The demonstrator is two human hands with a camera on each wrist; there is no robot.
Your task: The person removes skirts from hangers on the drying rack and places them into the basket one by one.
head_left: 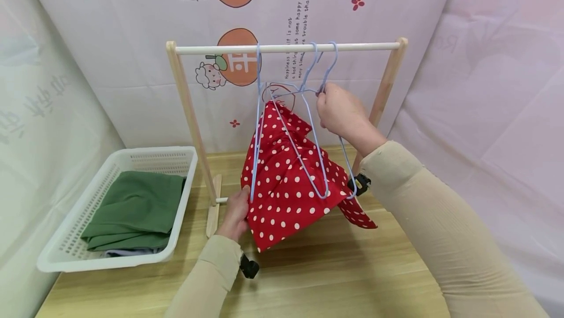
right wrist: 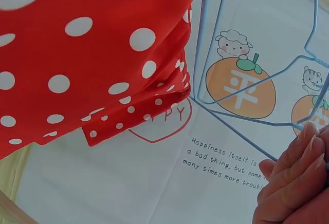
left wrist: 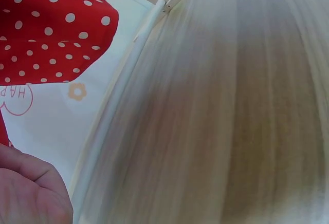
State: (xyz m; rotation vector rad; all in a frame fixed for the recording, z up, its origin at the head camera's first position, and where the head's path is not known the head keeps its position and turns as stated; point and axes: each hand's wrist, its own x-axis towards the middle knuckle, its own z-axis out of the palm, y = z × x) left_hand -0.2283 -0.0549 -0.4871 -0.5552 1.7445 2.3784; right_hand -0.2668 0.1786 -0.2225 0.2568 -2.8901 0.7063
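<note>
A red cloth (head_left: 282,195) with white polka dots, perhaps a garment, hangs in a peaked shape among light blue wire hangers. My left hand (head_left: 237,214) pinches its left edge, low on the rack. At the lower left of the left wrist view, part of that hand (left wrist: 33,188) shows beside the cloth. My right hand (head_left: 344,112) grips the rightmost hanger (head_left: 337,58) just below its hook, which sits over the rod. Curled fingers (right wrist: 295,178) show around the wire in the right wrist view. The middle hanger (head_left: 314,56) and left hanger (head_left: 258,65) overlap the cloth.
A wooden rack with a white rod (head_left: 211,50) stands on the wood-grain table (head_left: 335,279). To the left, a white plastic basket (head_left: 191,171) holds folded green cloth (head_left: 136,205) and some greyish cloth beneath. A printed white sheet (head_left: 145,29) hangs behind the rack.
</note>
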